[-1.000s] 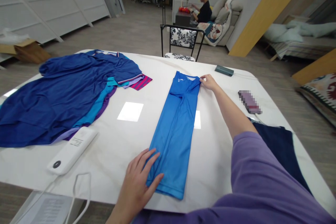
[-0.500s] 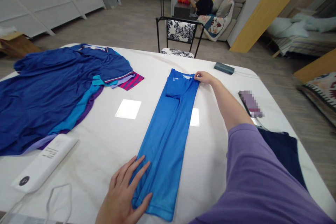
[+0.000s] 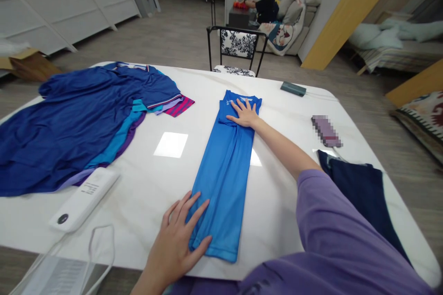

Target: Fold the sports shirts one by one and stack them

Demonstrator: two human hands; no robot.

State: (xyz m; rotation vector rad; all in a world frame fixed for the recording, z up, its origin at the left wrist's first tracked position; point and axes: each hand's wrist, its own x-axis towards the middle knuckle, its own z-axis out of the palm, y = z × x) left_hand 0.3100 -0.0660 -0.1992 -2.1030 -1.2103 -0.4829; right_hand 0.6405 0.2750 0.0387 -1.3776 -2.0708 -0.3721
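Observation:
A bright blue shirt [image 3: 224, 166], folded into a long narrow strip, lies lengthwise on the white table [image 3: 152, 175]. My left hand [image 3: 180, 239] rests flat on its near hem, fingers spread. My right hand [image 3: 245, 114] lies flat and open on the far collar end, the purple sleeve [image 3: 332, 235] reaching across the table. Neither hand holds anything.
A pile of dark blue, teal and purple shirts [image 3: 79, 115] covers the table's left. A dark navy garment [image 3: 360, 193] lies at the right. A white power bank [image 3: 85, 199] with a cable, a phone [image 3: 325, 131] and a dark case [image 3: 293, 88] sit on the table. A chair [image 3: 237, 50] stands behind; a seated person [image 3: 266, 2] is far back.
My right hand let go of the shirt's far right corner and moved left to lie flat on the collar area. My left hand stays pressed on the near hem.

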